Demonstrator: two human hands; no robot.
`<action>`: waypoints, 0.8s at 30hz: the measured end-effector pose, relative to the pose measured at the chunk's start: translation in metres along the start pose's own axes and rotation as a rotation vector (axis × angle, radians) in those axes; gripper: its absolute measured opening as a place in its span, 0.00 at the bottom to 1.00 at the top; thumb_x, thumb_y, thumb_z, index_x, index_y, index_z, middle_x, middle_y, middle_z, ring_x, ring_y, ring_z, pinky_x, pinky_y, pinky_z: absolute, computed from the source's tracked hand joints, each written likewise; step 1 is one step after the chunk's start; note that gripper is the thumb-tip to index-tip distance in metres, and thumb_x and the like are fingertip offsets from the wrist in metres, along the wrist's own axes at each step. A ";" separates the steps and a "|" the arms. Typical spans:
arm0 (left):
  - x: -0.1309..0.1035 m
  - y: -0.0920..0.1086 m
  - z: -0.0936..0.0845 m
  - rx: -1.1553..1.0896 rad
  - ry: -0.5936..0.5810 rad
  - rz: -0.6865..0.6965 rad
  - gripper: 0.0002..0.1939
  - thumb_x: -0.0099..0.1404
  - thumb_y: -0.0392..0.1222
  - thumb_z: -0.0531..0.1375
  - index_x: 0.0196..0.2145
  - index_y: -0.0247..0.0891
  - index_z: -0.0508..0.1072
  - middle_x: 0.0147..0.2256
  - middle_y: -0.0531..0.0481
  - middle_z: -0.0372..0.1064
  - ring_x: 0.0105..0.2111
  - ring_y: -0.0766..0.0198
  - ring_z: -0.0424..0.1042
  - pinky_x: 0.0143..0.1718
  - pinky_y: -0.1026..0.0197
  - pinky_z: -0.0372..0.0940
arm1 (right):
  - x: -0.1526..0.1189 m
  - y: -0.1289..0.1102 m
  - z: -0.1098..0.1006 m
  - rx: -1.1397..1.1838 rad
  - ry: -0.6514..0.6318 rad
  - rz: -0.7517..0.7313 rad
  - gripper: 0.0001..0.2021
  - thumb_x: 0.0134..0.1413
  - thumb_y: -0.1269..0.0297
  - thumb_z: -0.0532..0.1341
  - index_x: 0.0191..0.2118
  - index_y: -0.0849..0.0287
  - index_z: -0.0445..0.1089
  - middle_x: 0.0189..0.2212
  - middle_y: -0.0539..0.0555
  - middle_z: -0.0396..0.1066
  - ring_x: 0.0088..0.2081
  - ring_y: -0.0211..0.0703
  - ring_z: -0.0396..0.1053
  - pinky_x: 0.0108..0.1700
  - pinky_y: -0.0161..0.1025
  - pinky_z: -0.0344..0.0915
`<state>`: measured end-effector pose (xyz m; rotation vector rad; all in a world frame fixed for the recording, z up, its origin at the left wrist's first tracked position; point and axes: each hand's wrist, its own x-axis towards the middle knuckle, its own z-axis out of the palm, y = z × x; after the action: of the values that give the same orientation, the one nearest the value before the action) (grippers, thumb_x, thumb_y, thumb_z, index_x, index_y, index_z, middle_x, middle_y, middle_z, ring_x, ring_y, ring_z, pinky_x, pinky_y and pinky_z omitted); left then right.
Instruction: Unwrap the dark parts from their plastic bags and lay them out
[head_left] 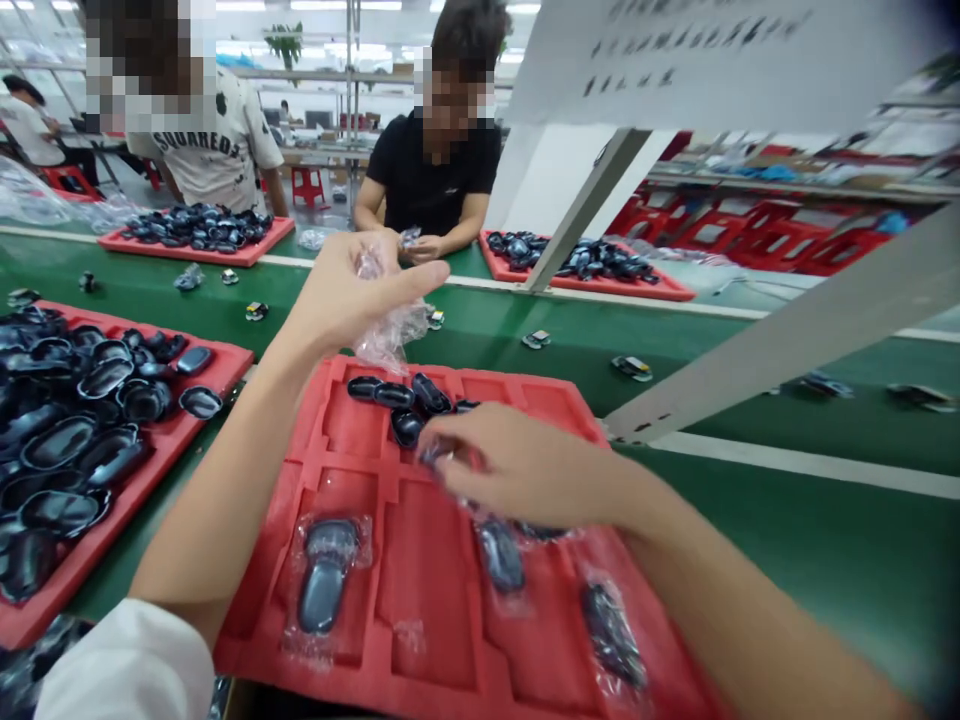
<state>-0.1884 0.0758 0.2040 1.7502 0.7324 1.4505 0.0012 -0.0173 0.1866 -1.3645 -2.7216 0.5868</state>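
My left hand [360, 290] is raised over the far edge of a red foam tray [427, 580], its thumb stretched out and its fingers closed on a crumpled clear plastic bag [390, 340]. Lower down, my right hand [510, 465] reaches over the tray's middle. Its fingers are curled round a dark plastic shell [433, 455], partly hidden and blurred. Just beyond lie several loose glossy dark shells [394, 395]. A bagged pair of shells [326, 580] rests in the left compartment. Other bagged shells [501, 555] lie under and to the right of my right hand, one [615, 630] near the right edge.
On the left, another red tray [225, 370] is heaped with dark shells. A green conveyor belt [480, 335] carries small parts [631, 368]. A slanted metal post [787, 330] stands at right. Two people [435, 150] work opposite, near more filled trays [592, 283].
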 end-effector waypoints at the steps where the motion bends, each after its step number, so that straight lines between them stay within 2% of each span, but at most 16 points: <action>1: 0.000 0.002 -0.003 -0.035 -0.012 0.002 0.28 0.51 0.57 0.76 0.21 0.39 0.63 0.22 0.53 0.62 0.29 0.59 0.73 0.33 0.56 0.71 | -0.001 0.006 -0.016 0.106 0.110 -0.029 0.12 0.61 0.71 0.53 0.37 0.58 0.75 0.31 0.52 0.77 0.31 0.43 0.72 0.35 0.38 0.64; 4: 0.000 0.010 -0.010 -0.065 -0.056 -0.019 0.21 0.52 0.57 0.74 0.31 0.40 0.73 0.26 0.52 0.71 0.27 0.61 0.73 0.29 0.59 0.69 | -0.003 0.017 -0.051 0.284 0.537 -0.032 0.13 0.64 0.69 0.49 0.40 0.58 0.72 0.32 0.51 0.74 0.32 0.41 0.69 0.35 0.37 0.64; 6: -0.001 0.014 -0.011 0.025 -0.075 -0.027 0.17 0.57 0.56 0.72 0.34 0.41 0.77 0.25 0.52 0.73 0.24 0.63 0.70 0.25 0.62 0.66 | -0.002 0.019 -0.057 0.378 0.806 0.008 0.11 0.66 0.66 0.50 0.40 0.57 0.70 0.27 0.49 0.68 0.27 0.39 0.64 0.30 0.36 0.60; 7: -0.003 0.016 -0.009 0.094 -0.088 -0.019 0.15 0.58 0.55 0.70 0.34 0.41 0.79 0.26 0.52 0.73 0.23 0.65 0.69 0.24 0.63 0.64 | 0.000 0.019 -0.056 0.428 0.895 0.016 0.10 0.67 0.64 0.51 0.41 0.57 0.69 0.25 0.48 0.65 0.24 0.38 0.61 0.28 0.35 0.58; 9: -0.007 0.020 -0.001 0.214 -0.138 0.001 0.13 0.58 0.53 0.70 0.33 0.41 0.80 0.27 0.52 0.74 0.24 0.66 0.67 0.25 0.63 0.62 | 0.007 0.019 -0.049 0.510 0.982 -0.014 0.09 0.69 0.59 0.52 0.40 0.56 0.67 0.22 0.46 0.60 0.21 0.37 0.56 0.24 0.35 0.54; 12: -0.013 0.024 0.013 0.252 -0.245 -0.034 0.14 0.58 0.54 0.69 0.31 0.40 0.79 0.23 0.54 0.70 0.22 0.66 0.63 0.23 0.63 0.56 | 0.016 0.020 -0.039 0.565 1.056 -0.073 0.13 0.69 0.52 0.55 0.38 0.55 0.65 0.20 0.44 0.54 0.19 0.35 0.51 0.21 0.35 0.49; 14: -0.016 0.026 0.020 0.229 -0.261 -0.062 0.15 0.60 0.53 0.66 0.27 0.38 0.75 0.20 0.56 0.65 0.20 0.67 0.59 0.22 0.63 0.52 | 0.018 0.021 -0.037 0.581 1.120 -0.100 0.15 0.68 0.50 0.56 0.36 0.55 0.64 0.20 0.44 0.55 0.19 0.35 0.51 0.21 0.34 0.49; 16: -0.015 0.026 0.024 0.208 -0.172 -0.037 0.14 0.61 0.48 0.63 0.23 0.38 0.71 0.20 0.56 0.63 0.20 0.68 0.59 0.23 0.63 0.54 | 0.016 0.022 -0.038 0.620 1.073 -0.122 0.15 0.64 0.48 0.61 0.38 0.55 0.64 0.23 0.46 0.62 0.21 0.35 0.57 0.22 0.34 0.54; 20: -0.012 0.020 0.033 0.162 0.112 0.017 0.10 0.59 0.44 0.60 0.23 0.39 0.69 0.21 0.55 0.64 0.22 0.67 0.60 0.25 0.64 0.57 | 0.011 0.021 -0.041 0.718 0.797 -0.143 0.22 0.50 0.52 0.73 0.44 0.56 0.66 0.34 0.52 0.74 0.32 0.41 0.72 0.31 0.36 0.68; 22: -0.011 0.015 0.039 0.133 0.160 -0.001 0.10 0.60 0.45 0.60 0.24 0.39 0.69 0.21 0.55 0.64 0.22 0.66 0.61 0.25 0.64 0.58 | 0.012 0.020 -0.040 0.693 0.771 -0.176 0.21 0.49 0.56 0.73 0.45 0.57 0.68 0.38 0.54 0.75 0.39 0.45 0.74 0.36 0.37 0.71; 24: -0.011 0.011 0.041 0.103 0.166 -0.014 0.11 0.62 0.47 0.60 0.26 0.39 0.69 0.22 0.55 0.64 0.22 0.66 0.61 0.25 0.64 0.58 | 0.014 0.020 -0.040 0.655 0.818 -0.202 0.19 0.50 0.58 0.71 0.46 0.57 0.70 0.41 0.56 0.75 0.43 0.46 0.74 0.38 0.38 0.71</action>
<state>-0.1505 0.0531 0.2027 1.7110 0.9183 1.5871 0.0159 0.0165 0.2148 -0.8690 -1.7558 0.6330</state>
